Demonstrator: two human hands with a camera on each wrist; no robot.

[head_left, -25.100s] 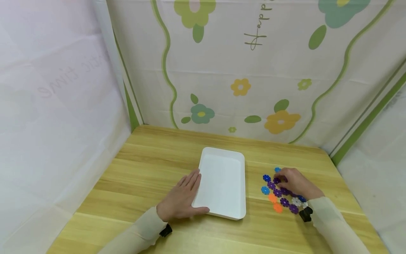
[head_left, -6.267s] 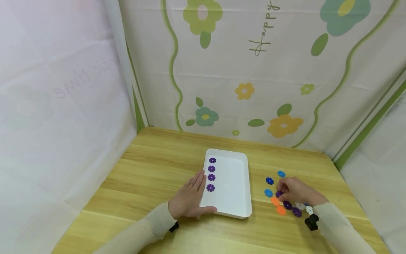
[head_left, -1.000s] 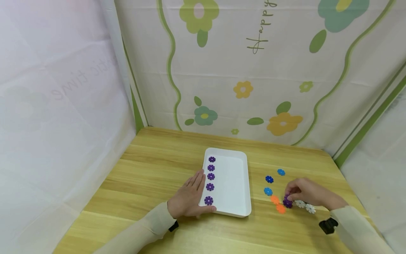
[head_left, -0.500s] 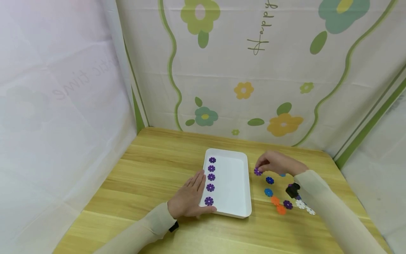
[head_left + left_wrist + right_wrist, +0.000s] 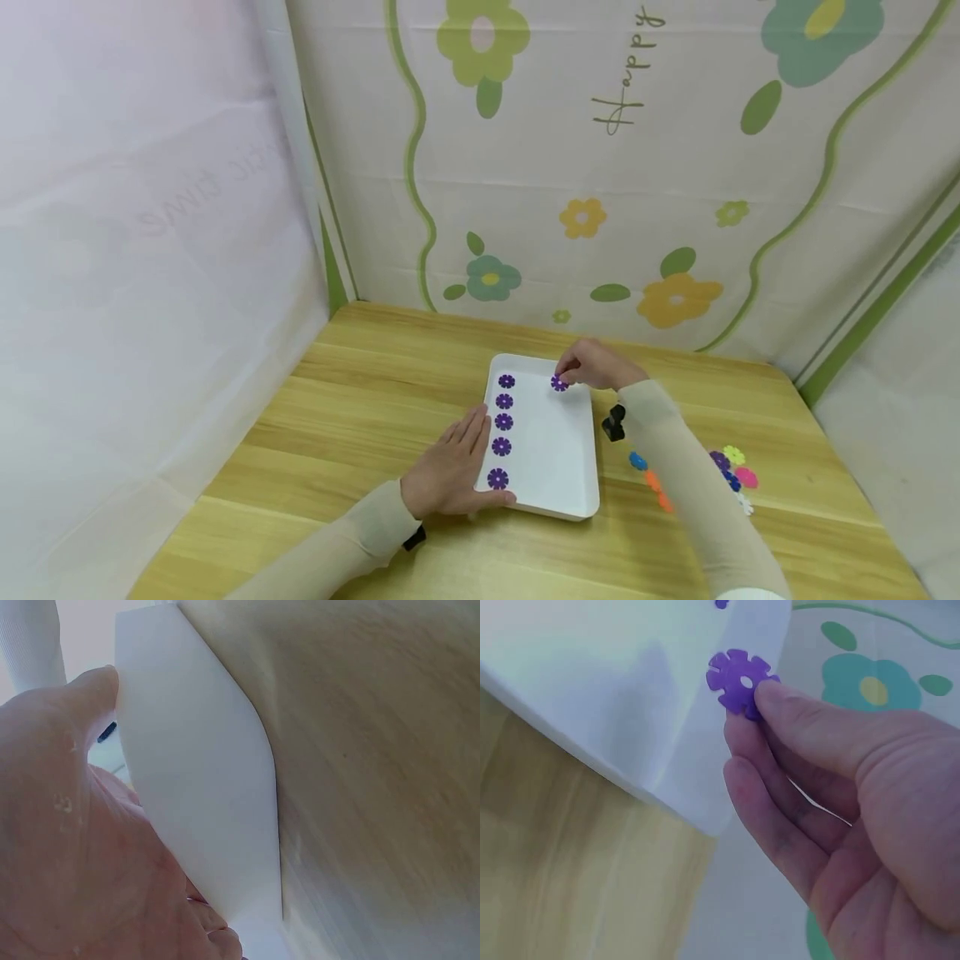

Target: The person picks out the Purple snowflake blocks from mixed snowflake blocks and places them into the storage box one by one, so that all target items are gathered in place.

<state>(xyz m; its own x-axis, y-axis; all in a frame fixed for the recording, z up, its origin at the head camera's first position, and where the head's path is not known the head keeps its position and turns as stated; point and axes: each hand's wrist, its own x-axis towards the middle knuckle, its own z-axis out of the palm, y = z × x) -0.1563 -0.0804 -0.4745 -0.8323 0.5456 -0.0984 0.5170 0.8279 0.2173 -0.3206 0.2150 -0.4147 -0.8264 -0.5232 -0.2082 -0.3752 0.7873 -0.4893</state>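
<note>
My right hand [image 5: 600, 365] pinches a purple notched plastic disc [image 5: 735, 681] between thumb and fingers, over the far right corner of the white tray [image 5: 551, 467]. A column of several similar purple discs [image 5: 503, 422] lies inside the tray along its left side. Fairly straight, the fingers of my left hand [image 5: 450, 467] rest along the tray's left rim, and the thumb lies at the near rim. In the left wrist view, the left palm [image 5: 82, 847] is beside the tray's outer wall [image 5: 202, 757].
Right of the tray lie loose discs, partly covered by the right forearm: a blue disc [image 5: 637, 461], orange discs [image 5: 666, 502], a purple disc [image 5: 720, 461], a yellow-green disc [image 5: 733, 455] and a pink disc [image 5: 746, 477]. A printed cloth [image 5: 525, 167] hangs behind the wooden table [image 5: 390, 392].
Purple discs have come to line the tray's left side, which was bare at first. My right hand has taken another purple disc from the pile and moved it left over the tray.
</note>
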